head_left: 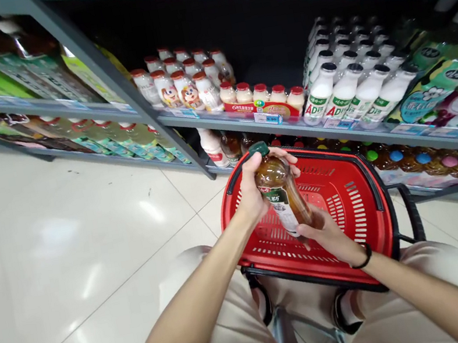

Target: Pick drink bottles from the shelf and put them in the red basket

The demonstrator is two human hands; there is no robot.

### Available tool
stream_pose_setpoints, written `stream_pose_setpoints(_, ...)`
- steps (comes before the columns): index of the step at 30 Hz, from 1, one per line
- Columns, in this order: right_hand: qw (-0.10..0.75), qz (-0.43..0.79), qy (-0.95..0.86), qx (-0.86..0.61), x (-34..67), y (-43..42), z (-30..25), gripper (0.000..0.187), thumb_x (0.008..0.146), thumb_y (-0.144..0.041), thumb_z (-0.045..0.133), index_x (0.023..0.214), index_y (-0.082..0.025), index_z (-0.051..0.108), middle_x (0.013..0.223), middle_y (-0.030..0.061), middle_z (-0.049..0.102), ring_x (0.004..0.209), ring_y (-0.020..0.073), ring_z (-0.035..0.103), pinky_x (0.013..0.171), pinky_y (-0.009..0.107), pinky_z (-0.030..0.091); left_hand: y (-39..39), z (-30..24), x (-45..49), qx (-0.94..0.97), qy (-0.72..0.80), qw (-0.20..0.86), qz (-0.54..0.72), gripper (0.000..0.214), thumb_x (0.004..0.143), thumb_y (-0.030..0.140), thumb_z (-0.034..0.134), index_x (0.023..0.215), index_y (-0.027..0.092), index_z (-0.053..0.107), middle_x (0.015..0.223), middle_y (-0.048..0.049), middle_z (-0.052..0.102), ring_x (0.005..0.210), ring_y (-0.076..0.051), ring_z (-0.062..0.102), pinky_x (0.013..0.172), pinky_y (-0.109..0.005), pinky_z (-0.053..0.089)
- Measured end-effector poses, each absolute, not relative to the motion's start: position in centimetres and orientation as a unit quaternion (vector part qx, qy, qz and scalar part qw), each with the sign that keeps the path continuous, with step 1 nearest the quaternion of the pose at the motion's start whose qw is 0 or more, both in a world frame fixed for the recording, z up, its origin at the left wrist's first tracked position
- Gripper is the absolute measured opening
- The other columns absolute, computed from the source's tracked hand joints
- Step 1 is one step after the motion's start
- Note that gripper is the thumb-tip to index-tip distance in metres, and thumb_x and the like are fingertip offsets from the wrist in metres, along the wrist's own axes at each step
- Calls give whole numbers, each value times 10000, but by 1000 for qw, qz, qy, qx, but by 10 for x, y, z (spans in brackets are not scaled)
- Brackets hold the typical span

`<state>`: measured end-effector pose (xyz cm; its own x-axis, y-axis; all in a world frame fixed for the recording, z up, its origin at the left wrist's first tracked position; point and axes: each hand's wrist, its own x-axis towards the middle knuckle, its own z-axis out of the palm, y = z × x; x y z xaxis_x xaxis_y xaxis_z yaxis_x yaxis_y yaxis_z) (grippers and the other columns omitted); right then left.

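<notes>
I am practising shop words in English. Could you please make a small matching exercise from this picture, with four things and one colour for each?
Things:
1. basket
2. cap of the bottle held by the left hand and right hand
3. wristband
4. floor

Colours:
a. black
b. white
c. red
d. dark green

Pairs: 1-c, 2-d, 3-a, 4-b

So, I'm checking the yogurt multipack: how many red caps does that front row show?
5, side by side in the red-wrapped pack at the shelf's front edge, between the cartoon bottles and the white bottles. More may sit hidden behind.
</notes>
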<state>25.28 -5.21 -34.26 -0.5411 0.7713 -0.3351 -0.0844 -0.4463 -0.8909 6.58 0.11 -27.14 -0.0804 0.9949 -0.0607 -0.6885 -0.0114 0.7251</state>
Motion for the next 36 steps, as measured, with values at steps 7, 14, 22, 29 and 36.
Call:
stream_pose_setpoints(7,296,723,-476,-405,249,-66,-347,582,785,-365,929,1251,-217,613,1199,79,751,1059,242,730,950,386,598,-5,-265,62,260,285,692,610,687,817,801,528,855,134,692,840,-143,749,840,-303,769,701,-394,640)
stream_pose_setpoints(14,277,759,-421,-412,250,-62,-352,631,762,-373,948,1197,-249,507,1001,14,719,642,133,621,551,262,531,-4,-272,72,289,366,630,621,684,917,783,494,994,155,754,966,-114,778,986,-279,757,848,-391,627)
stream_pose_setpoints(22,299,827,-267,-395,256,-45,-348,665,697,-637,941,1110,-191,671,841,13,683,602,97,519,453,166,322,-7,-279,64,385,368,568,628,501,844,414,823,1318,281,728,1463,-56,665,1392,-271,584,1209,-441,439)
stream_pose_setpoints(29,287,865,-221,-348,255,-49,-360,783,788,-917,630,998,-167,709,777,80,702,549,151,529,390,192,288,-18,-277,63,457,298,584,601,526,865,297,840,1371,359,712,1519,-39,629,1459,-261,546,1245,-467,423)
stream_pose_setpoints(36,199,932,-215,-215,256,-55,-373,799,852,-904,452,1057,-161,663,790,101,700,518,185,542,338,201,224,-20,-274,71,476,301,587,582,502,816,363,888,1302,373,761,1427,-46,697,1385,-282,617,1135,-447,539)
